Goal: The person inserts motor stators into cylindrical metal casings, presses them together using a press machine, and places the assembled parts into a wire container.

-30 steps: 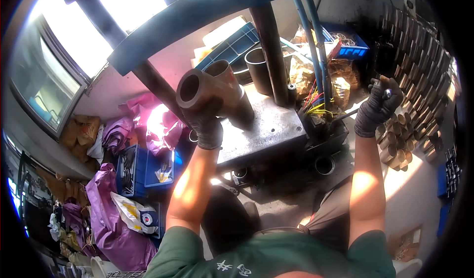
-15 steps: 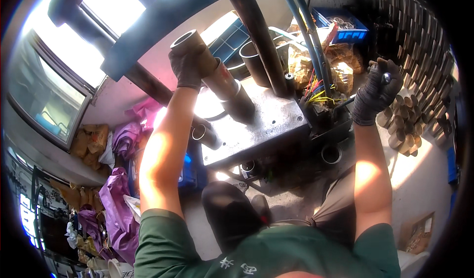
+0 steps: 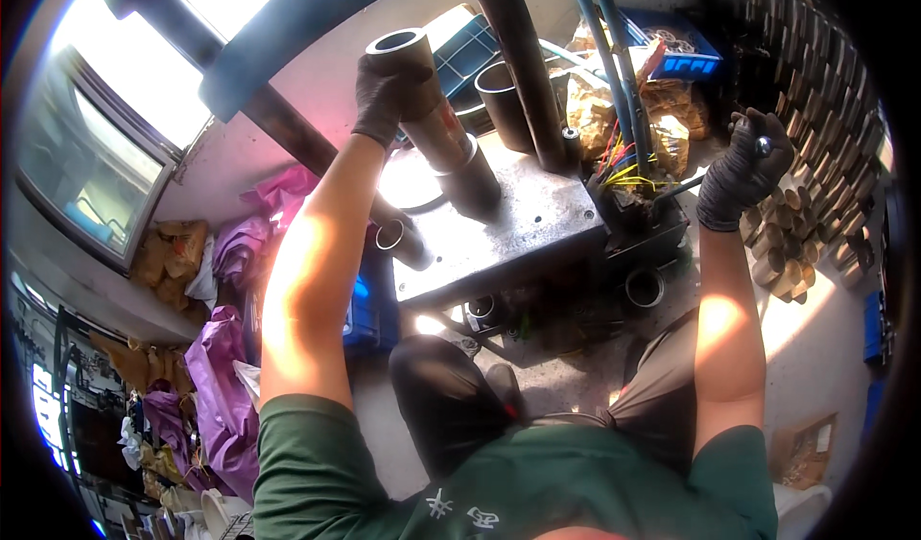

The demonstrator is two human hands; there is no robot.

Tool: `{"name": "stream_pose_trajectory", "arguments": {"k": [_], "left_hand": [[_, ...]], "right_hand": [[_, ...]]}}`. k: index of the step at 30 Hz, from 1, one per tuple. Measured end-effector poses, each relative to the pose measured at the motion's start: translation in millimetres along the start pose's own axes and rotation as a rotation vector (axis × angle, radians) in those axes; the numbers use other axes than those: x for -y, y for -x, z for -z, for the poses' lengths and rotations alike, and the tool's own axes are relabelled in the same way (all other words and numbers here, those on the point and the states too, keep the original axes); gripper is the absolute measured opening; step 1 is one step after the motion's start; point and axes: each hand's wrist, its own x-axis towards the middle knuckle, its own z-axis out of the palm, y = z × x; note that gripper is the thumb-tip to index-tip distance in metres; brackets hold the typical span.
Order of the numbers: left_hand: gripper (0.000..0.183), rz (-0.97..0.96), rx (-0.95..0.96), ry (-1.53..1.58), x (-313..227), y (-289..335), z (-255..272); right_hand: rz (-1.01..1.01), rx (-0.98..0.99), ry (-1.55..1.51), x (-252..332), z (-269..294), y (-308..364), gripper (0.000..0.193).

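Observation:
My left hand (image 3: 384, 99), in a dark glove, is wrapped round the upper part of a thick-walled metal tube (image 3: 400, 43). Below the hand, the tube meets a shinier metal sleeve (image 3: 441, 135), and a dark cylinder (image 3: 472, 187) stands under that on a steel press table (image 3: 518, 243). This stack leans a little in the view. Out to the right, my gloved right hand (image 3: 739, 171) is closed round a lever (image 3: 679, 188) whose rounded metal end shows between the fingers. A short tube (image 3: 390, 236) sits at the table's left edge.
A dark steel column (image 3: 513, 51) and a blue beam (image 3: 288, 27) frame the table. Hoses (image 3: 614, 70) and coloured wires (image 3: 628, 176) run behind the lever. Many tubes (image 3: 815, 108) are stacked at right. Purple sacks (image 3: 225, 387) lie at left; a blue crate (image 3: 686, 51) is behind.
In the view, my left hand and the tube top have shifted up and right, and the stack looks more upright. My right hand remains on the lever. The whole view has shifted slightly.

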Motion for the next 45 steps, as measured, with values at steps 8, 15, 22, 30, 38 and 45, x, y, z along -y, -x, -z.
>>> {"name": "stream_pose_trajectory", "arguments": {"k": [8,15,22,30,38,45], "left_hand": [[0.048,0.081,0.07,0.113,-3,6,4],[0.053,0.075,0.02,0.196,-3,10,-6],[0.072,0.042,0.048,0.005,-3,13,-1],[0.121,0.073,-0.247,0.185,74,87,-16],[0.122,0.269,-0.371,-0.122,97,121,-20],[0.126,0.243,-0.126,-0.018,70,114,-7]], "right_hand": [[0.052,0.06,0.088,0,8,-1,0.029],[0.034,0.05,0.068,-1,10,-2,0.029],[-0.114,0.062,0.072,9,25,-13,0.017],[-0.013,0.445,0.548,78,124,-25,0.048],[-0.162,0.919,-0.154,140,-56,61,0.093],[-0.796,0.904,-0.353,54,-239,146,0.096]]}}
